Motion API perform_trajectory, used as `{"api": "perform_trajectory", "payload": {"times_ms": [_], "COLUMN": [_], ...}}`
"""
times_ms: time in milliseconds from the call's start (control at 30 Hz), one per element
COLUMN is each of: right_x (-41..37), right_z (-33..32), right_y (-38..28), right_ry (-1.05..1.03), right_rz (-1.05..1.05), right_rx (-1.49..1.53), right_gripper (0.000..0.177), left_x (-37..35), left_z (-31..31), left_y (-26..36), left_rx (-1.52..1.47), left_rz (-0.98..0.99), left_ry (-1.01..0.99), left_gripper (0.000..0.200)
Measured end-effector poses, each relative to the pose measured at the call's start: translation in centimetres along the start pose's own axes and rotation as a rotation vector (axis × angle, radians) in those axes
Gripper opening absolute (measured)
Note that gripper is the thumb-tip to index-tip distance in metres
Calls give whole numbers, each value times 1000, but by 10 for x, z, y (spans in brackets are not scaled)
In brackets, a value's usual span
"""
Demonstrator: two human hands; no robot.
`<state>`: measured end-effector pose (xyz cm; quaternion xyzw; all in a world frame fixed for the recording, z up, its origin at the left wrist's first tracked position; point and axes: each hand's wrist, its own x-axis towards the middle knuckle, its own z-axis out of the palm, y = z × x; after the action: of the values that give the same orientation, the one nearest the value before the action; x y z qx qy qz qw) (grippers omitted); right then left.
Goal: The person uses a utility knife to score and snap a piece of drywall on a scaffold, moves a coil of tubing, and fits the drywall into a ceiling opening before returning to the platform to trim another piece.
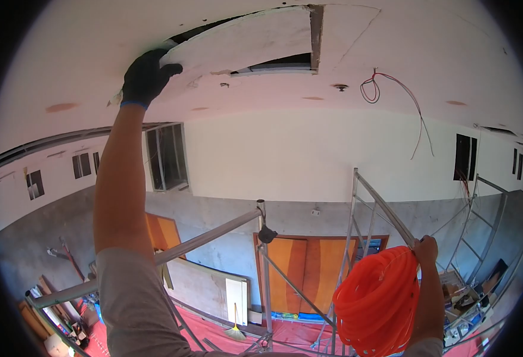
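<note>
My left hand [149, 77], in a black glove, reaches up to the ceiling. Its fingers are at the left end of a loose white ceiling panel [255, 37], with the thumb against the underside. The panel sits askew in its cut opening, with dark gaps along its far and near edges. Lower right, my bare right hand [426, 249] is closed around the near end of a metal scaffold rail [385, 205]. A large coil of orange corrugated tubing [376, 300] hangs right beside that hand and forearm, covering part of the scaffold.
Red and black wires [417, 107] dangle from the ceiling on the right. Another scaffold rail [214, 236] crosses on the left. Below are orange-brown striped doors [304, 273], a broom [235, 332] and red floor sheeting [199, 326]. Clutter [461, 300] lies at lower right.
</note>
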<state>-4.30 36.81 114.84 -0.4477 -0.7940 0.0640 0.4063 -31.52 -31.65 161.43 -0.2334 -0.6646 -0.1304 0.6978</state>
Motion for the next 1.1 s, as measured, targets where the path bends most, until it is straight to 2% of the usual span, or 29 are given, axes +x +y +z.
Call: {"api": "perform_trajectory", "payload": {"times_ms": [67,467,667,767,867,1100], "right_x": [1,-2,-5,-1,1,-1], "right_z": [-2,-3,-2,2,7,5], "right_y": [0,-4,-7,-3,1,-3], "right_ry": [-1,10,44,44,48,68], "right_rz": [9,22,19,7,-3,11], "right_rx": [-2,-10,-25,-30,-30,-36], "right_gripper": [34,37,35,34,34,35], "left_x": [3,5,6,2,4,5], "left_z": [4,19,24,22,20,20], "left_y": [3,17,10,12,18,15], "left_rx": [-54,-24,-24,-56,-56,-66], "left_rz": [39,-56,-23,-6,-101,-88], "left_ry": [60,244,316,332,254,261], "left_gripper": [56,54,56,56,58,57]}}
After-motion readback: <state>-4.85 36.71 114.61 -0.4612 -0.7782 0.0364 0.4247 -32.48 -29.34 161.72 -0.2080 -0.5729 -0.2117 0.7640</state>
